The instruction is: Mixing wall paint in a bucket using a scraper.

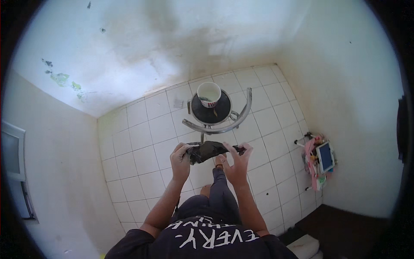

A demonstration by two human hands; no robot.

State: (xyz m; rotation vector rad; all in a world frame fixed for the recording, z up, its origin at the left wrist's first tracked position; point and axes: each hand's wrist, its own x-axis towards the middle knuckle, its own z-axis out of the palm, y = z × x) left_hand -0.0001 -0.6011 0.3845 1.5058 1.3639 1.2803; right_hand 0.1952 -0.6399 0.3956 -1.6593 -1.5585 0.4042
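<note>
A crumpled, shiny black sheet, which looks like a plastic bag (211,150), is stretched out in front of my body with a duller dark grey patch at its middle. My left hand (180,159) is closed on its left end, fingers curled over the edge. At the other end, my right hand (236,166) pinches the sheet between thumb and fingers. Pale smears whiten the fingers of both hands. Beyond them, a white bucket (209,91) with printing on its side stands on the round black seat of a chrome stool (211,115). What the bucket holds is unclear.
The stool's curved chrome rail (241,117) bends round its near right side. By the right wall stands a small pink and white rack (311,159) with a blue-faced white panel (325,156). White tiles (142,162) cover the floor; stained walls surround it.
</note>
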